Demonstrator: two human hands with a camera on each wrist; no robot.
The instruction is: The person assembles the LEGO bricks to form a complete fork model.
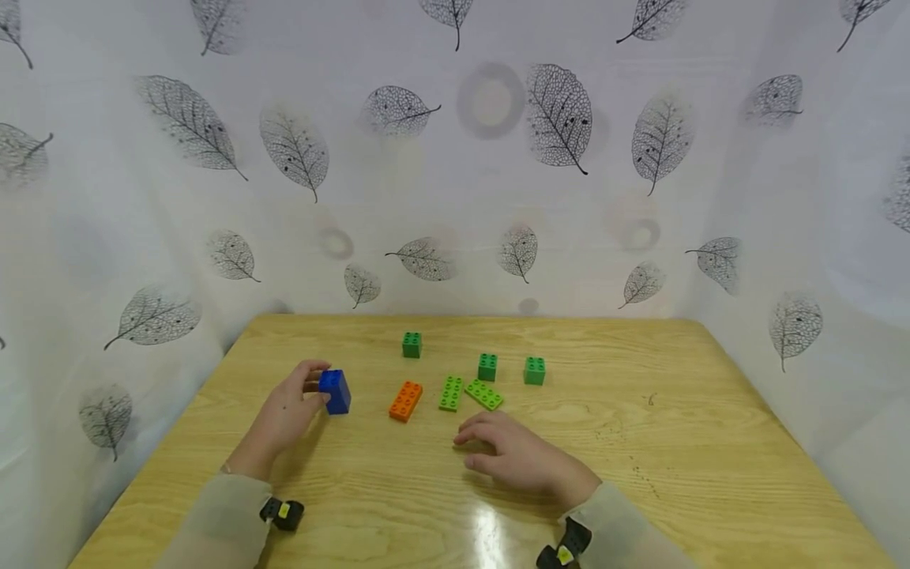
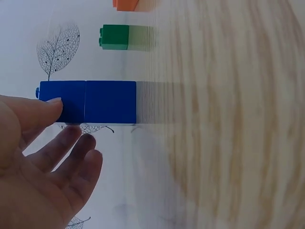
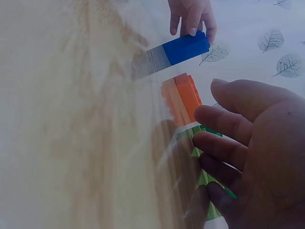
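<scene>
Two blue bricks (image 1: 335, 393), stacked with a seam between them in the left wrist view, stand upright at the left of the table. My left hand (image 1: 287, 411) grips the upper brick (image 2: 64, 107), thumb on the near side and fingertips partly hidden behind. Over the table, right of the middle, my right hand (image 1: 515, 454) holds nothing, its fingers loosely bent. Nearest to it lie two flat light green bricks (image 1: 451, 393). A flat orange brick (image 1: 406, 401) lies between the hands.
Farther back on the wooden table (image 1: 640, 450) stand a green brick (image 1: 411, 344), a second green brick (image 1: 487, 367) and a third green brick (image 1: 535, 371). A white curtain (image 1: 455, 190) printed with leaves hangs behind the table and along its sides.
</scene>
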